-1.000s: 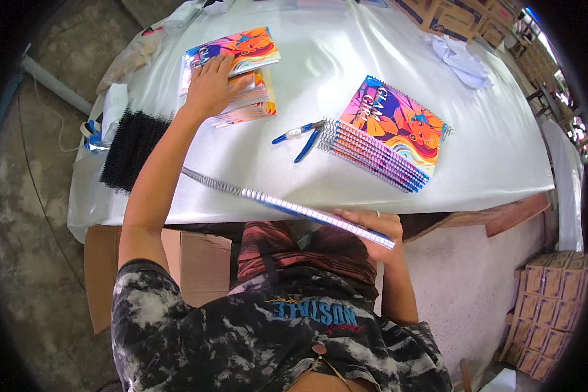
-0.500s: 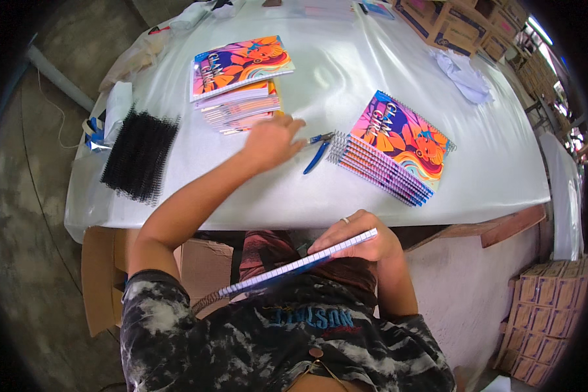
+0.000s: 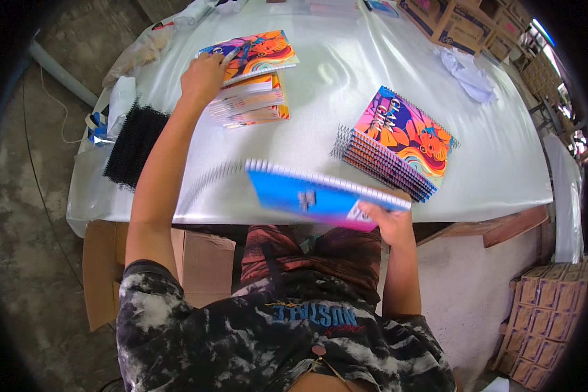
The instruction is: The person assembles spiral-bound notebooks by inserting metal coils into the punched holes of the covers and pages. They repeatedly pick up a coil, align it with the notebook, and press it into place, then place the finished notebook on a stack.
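My right hand [image 3: 395,219] grips a spiral notebook [image 3: 294,193] by its right end, its blue and pink back cover turned up. From the notebook's left end a loose black spiral coil [image 3: 209,179] trails out, blurred. At the far left, my left hand [image 3: 206,75] is closed at the left edge of a stack of colourful notebooks [image 3: 255,101]. Blue-handled pliers [image 3: 244,51] show by its thumb, over the top cover; my fingers partly hide them. To the right stands a stack of spiral-bound notebooks [image 3: 405,134] with coil ends sticking out.
A bundle of black coils [image 3: 134,147] lies beyond my left forearm. Crumpled white paper [image 3: 467,75] and cardboard boxes [image 3: 460,29] are at the back right. An open carton [image 3: 206,264] stands under the table's front edge, and stacked boxes [image 3: 545,320] on the floor at right.
My left hand has moved left and away to the notebook stack, and the pliers have moved there from the table's middle. My right hand has raised the notebook over the table edge, turning its back cover up.
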The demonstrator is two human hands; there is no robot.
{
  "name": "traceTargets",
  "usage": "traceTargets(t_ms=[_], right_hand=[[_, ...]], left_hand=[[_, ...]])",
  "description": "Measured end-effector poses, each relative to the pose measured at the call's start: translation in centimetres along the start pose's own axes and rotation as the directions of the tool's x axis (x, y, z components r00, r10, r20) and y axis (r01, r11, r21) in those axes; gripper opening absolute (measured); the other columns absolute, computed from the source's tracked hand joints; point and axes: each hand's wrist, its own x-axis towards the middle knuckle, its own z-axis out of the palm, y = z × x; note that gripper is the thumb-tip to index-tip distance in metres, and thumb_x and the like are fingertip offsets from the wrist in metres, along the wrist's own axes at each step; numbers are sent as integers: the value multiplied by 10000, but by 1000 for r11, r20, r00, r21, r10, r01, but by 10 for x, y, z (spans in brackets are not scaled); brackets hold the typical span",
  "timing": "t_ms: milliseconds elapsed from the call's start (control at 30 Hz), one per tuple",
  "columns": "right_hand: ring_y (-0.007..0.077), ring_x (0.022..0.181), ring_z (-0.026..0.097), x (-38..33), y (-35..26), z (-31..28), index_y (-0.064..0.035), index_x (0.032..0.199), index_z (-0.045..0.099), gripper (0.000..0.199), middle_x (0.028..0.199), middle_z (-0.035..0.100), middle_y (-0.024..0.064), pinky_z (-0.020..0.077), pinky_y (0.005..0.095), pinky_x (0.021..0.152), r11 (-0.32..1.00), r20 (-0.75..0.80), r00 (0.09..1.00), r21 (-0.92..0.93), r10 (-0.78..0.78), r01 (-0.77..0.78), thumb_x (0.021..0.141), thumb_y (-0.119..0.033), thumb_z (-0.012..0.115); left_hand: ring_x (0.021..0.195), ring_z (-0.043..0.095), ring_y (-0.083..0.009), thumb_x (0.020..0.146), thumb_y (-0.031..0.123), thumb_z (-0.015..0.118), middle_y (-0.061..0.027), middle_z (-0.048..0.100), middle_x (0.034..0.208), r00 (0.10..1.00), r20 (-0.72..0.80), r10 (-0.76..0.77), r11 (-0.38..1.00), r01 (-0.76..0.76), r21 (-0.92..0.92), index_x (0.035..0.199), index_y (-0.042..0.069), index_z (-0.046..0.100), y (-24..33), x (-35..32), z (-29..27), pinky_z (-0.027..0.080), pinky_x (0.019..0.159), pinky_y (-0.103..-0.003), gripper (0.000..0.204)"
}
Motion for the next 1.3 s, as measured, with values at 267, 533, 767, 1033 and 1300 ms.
traceTargets(t_ms=[267, 533, 767, 1033, 1300], right_hand=[[33, 668, 483, 24, 23, 7, 20, 1026, 626, 205, 771, 595, -12, 402, 186, 592, 995, -134, 988, -64, -82, 74, 832, -45, 603], [59, 675, 524, 16, 41, 17, 8, 1058, 628, 236, 823, 638, 23, 430, 203, 600, 995, -115, 989, -60, -90, 84, 826, -12, 590], [260, 928, 642, 15, 38, 29, 19, 1057, 621, 294, 1034, 641, 157, 494, 288, 791, 854, 21, 907, -329, -420, 403, 765, 16, 585], [281, 917, 645, 13, 31, 37, 61, 1014, 620, 245, 994, 644, 195, 496, 323, 805, 792, 127, 836, -271, -534, 547, 815, -71, 567], [300, 908, 645, 18, 40, 24, 56, 1020, 616, 300, 973, 641, 209, 517, 335, 777, 745, 156, 791, -269, -591, 610, 745, -62, 636]], left_hand=[[967, 570, -278, 868, 270, 532, -152, 595, 1104, 647, 304, 700, 553, -222, -803, 1071, 12, 604, 35, -47, -75, 437, 842, -347, 336], [1088, 491, -276, 664, 86, 717, -123, 536, 1156, 688, 248, 682, 713, -549, -436, 1174, 59, 514, 67, -86, -85, 393, 900, -363, 550], [1321, 166, -440, 674, 769, 430, -274, 181, 1422, 714, -404, 571, 704, -680, -207, 1374, 2, 237, 56, -146, 9, 36, 1033, -590, 1056], [1332, -50, -444, 684, 817, 355, -269, 10, 1450, 659, -720, 218, 732, -598, -326, 1392, -55, 15, 21, -123, 21, -108, 1023, -577, 1174], [1275, 228, -457, 650, 773, 471, -244, 287, 1374, 618, -537, 575, 620, -757, -207, 1332, 2, 320, 59, -219, 43, 139, 987, -643, 1040]])
